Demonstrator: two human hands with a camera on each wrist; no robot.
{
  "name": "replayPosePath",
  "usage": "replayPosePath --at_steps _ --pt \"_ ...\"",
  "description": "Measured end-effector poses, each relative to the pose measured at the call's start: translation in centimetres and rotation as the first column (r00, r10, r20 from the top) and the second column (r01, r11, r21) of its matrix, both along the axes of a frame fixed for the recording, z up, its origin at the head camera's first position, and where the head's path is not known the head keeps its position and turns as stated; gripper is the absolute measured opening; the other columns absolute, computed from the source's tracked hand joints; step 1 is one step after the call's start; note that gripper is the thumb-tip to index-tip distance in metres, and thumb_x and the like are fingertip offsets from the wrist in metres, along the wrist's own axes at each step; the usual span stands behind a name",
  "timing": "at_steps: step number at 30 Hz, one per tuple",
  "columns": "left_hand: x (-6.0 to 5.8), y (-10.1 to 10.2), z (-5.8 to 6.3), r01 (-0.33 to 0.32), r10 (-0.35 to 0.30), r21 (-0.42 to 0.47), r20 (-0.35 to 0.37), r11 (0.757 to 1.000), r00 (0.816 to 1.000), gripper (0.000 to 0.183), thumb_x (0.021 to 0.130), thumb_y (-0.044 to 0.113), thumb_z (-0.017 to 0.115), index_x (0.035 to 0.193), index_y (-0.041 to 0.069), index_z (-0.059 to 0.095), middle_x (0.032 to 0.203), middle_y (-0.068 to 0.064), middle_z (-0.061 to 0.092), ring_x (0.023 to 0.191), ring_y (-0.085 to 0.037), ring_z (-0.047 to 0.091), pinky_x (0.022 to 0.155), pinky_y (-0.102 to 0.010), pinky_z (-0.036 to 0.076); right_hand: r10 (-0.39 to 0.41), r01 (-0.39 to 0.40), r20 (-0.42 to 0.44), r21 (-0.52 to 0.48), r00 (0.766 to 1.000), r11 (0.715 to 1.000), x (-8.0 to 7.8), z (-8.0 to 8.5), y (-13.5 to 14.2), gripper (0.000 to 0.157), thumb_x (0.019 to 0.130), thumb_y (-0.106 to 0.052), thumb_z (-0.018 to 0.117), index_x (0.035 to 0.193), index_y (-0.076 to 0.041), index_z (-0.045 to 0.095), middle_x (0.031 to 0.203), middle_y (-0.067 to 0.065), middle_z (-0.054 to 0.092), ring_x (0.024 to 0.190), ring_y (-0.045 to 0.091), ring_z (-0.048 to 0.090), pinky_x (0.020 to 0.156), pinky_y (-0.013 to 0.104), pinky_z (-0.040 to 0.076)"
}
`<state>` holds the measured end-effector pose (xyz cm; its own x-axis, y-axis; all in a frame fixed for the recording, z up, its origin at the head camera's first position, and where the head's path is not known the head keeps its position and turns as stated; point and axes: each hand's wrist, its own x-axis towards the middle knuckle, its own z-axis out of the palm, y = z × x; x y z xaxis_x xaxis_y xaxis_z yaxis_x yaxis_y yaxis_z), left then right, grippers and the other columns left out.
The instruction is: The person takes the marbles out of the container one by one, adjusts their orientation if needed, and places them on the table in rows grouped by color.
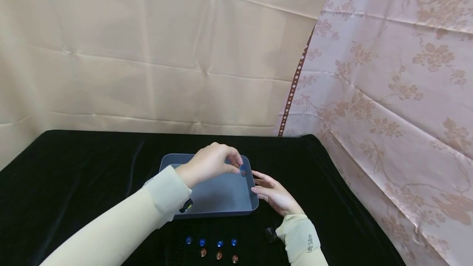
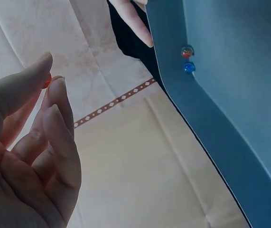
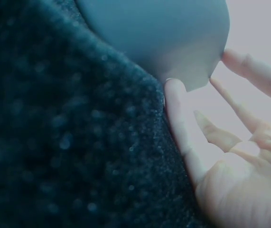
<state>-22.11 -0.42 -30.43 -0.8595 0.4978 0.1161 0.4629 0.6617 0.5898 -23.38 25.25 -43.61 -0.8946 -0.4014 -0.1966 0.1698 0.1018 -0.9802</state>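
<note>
Between thumb and index fingertip, my left hand (image 1: pixel 212 161) pinches an orange marble (image 2: pixel 46 81), mostly covered by the fingers. That hand is over the far right part of a grey-blue tray (image 1: pixel 218 200). Inside the tray, a blue marble (image 2: pixel 189 68) and an orange marble (image 2: pixel 187 51) lie side by side by the right wall. My right hand (image 1: pixel 275 194) has its fingers extended, with fingertips touching the outside of the tray's right end; in the right wrist view, thumb and fingers are spread around the tray's wall (image 3: pixel 173 47).
In front of the tray, several blue marbles (image 1: pixel 219 244) form a row on the black cloth (image 1: pixel 92 175), with a row of orange marbles (image 1: pixel 219 255) nearer to me. A beige curtain (image 1: pixel 166 52) hangs behind, a pink floral one (image 1: pixel 399 93) on the right.
</note>
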Motion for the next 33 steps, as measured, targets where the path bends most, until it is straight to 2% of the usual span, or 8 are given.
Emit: replayPosePath --at_steps 15,21,26,33 --pt "2.9 -1.5 -0.7 0.081 -0.08 0.047 -0.036 0.996 0.996 0.011 0.089 0.028 0.074 0.1 0.024 0.074 0.093 0.01 0.074 0.079 -0.001 0.066 0.069 -0.023 0.053 -0.007 0.007 0.001 0.006 1.0 1.0 0.2 0.0 0.1 0.061 0.098 -0.017 0.059 0.154 -0.014 0.034 0.153 0.024 0.034 0.127 0.028 0.055 0.106 0.038 0.046" --pt "4.3 -2.4 -1.0 0.094 -0.087 0.107 -0.07 0.99 0.994 0.011 0.089 0.029 0.074 0.098 0.023 0.074 0.086 0.012 0.072 0.069 0.001 0.061 0.06 -0.022 0.049 -0.013 0.013 -0.01 0.021 1.0 1.0 0.1 0.1 0.0 0.061 0.098 -0.018 0.06 0.153 -0.014 0.035 0.153 0.024 0.036 0.127 0.029 0.055 0.107 0.04 0.045" --pt "5.7 -3.4 -1.5 0.132 -0.122 0.134 -0.081 0.982 0.989 0.012 0.089 0.03 0.073 0.097 0.022 0.074 0.083 0.012 0.071 0.067 0.005 0.058 0.061 -0.02 0.049 -0.02 0.02 -0.006 0.023 1.0 1.0 0.1 0.2 -0.2 0.061 0.098 -0.018 0.06 0.153 -0.014 0.035 0.153 0.023 0.036 0.129 0.03 0.054 0.108 0.041 0.044" --pt "7.1 -4.8 -2.4 0.157 -0.147 0.151 -0.073 0.976 0.986 0.012 0.089 0.031 0.074 0.097 0.022 0.074 0.083 0.013 0.071 0.067 0.006 0.058 0.06 -0.019 0.049 -0.028 0.028 0.003 0.01 1.0 1.0 0.2 0.2 -0.1 0.063 0.097 -0.016 0.061 0.153 -0.013 0.034 0.152 0.025 0.035 0.125 0.028 0.057 0.105 0.037 0.047"
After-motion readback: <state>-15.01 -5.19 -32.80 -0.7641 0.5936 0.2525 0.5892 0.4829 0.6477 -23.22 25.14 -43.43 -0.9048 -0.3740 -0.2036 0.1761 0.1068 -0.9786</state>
